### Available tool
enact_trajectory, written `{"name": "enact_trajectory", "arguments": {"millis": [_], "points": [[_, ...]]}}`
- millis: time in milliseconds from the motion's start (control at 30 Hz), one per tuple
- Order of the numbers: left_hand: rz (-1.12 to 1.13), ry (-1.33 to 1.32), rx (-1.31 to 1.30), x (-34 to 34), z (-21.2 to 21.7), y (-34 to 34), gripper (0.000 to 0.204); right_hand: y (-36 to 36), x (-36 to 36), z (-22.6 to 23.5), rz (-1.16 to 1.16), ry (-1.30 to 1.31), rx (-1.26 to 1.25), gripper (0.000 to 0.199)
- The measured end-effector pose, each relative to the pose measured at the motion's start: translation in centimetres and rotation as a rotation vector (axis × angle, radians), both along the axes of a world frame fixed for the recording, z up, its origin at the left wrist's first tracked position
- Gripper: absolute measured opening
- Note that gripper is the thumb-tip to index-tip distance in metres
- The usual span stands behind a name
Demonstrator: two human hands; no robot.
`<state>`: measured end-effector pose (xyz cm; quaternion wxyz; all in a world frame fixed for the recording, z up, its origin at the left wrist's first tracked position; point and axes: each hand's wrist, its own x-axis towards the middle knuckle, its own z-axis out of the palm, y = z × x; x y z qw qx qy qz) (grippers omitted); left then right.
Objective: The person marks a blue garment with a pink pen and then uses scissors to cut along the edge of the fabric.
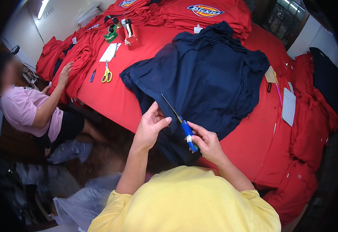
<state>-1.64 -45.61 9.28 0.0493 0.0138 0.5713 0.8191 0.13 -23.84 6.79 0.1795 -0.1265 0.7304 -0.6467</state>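
A pair of long-bladed scissors with blue handles (188,134) is held in my right hand (211,146), the thumb and fingers closed on the handles. The thin blades point up and left over a navy blue garment (203,73), which lies crumpled and hangs over the table's near edge. My left hand (148,127) is at the garment's near left edge, beside the blades. Its thumb and index finger are apart, and the other fingers are partly hidden. Whether it touches the cloth is hard to tell.
Red cloth covers the table (111,102). On it lie yellow-handled scissors (107,75), a blue pen-like tool (93,75) and a red tape dispenser (131,36). Red garments (211,15) are piled behind, a white card (289,106) lies right. Another person (33,104) works at left.
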Motion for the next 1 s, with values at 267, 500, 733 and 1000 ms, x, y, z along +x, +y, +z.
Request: {"name": "enact_trajectory", "arguments": {"millis": [267, 500, 733, 1000], "points": [[-0.110, 0.024, -0.037, 1.3, -0.5, 0.8, 0.075, 0.4, 0.6, 0.0, 0.008, -0.018, -0.150, 0.047], [0.088, 0.027, 0.064, 0.6, -2.0, 0.3, 0.039, 0.7, 1.8, -0.8, -0.010, 0.127, -0.024, 0.051], [-0.047, 0.028, -0.008, 2.3, -0.8, 1.3, 0.064, 0.9, 2.1, -0.4, -0.019, 0.153, -0.031, 0.049], [-0.158, -0.100, 0.064, 2.6, -2.8, 3.1, 0.075, 0.9, 0.8, -1.2, -0.095, -0.067, -0.325, 0.056]]}}
